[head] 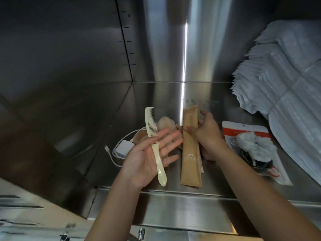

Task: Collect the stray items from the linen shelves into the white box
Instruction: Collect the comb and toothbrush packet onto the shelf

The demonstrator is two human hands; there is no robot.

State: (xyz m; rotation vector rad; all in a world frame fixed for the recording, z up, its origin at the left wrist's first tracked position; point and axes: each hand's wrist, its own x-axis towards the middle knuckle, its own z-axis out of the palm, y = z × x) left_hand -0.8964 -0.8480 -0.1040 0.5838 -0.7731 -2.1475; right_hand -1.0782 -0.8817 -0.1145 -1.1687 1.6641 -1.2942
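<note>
A cream comb (153, 141) lies lengthwise across the palm of my left hand (149, 159), teeth end up; the fingers are spread under it. My right hand (207, 134) pinches a long tan paper packet (191, 159) near its upper half and holds it upright above the steel shelf (217, 188). Behind the two hands lie a white charger with its cable (124, 147) and a beige puff (165, 123). The white box is not in view.
A clear bag with a red header (246, 131), holding a white scrunchie (255, 143) and dark items, lies to the right. A stack of folded white linen (284, 80) fills the shelf's right side. Steel walls close the back and left.
</note>
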